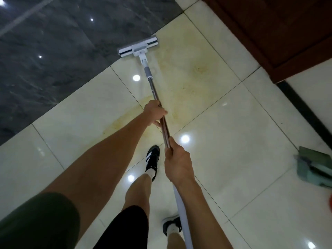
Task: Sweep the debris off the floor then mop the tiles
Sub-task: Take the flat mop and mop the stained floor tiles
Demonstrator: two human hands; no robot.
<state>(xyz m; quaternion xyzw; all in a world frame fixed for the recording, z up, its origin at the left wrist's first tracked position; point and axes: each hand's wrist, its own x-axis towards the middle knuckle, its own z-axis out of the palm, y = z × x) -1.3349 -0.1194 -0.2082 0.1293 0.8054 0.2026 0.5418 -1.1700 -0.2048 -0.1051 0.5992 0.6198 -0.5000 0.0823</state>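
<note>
A flat mop with a white and grey head (138, 47) lies on the cream floor tiles (233, 126), right at the border with the dark marble strip. Its metal handle (156, 95) runs back toward me. My left hand (154, 113) grips the handle partway down. Lower on the same pole my right hand (177, 161) is closed around it, where the shaft turns pale grey. A yellowish stain (188, 81) spreads over the tiles beside and behind the mop head.
Dark marble flooring (53, 60) fills the upper left. A brown wooden door or cabinet (278, 33) stands at the upper right with a black skirting below. A green dustpan and broom (314, 168) lie at the right edge. My feet in black shoes (152, 159) stand below.
</note>
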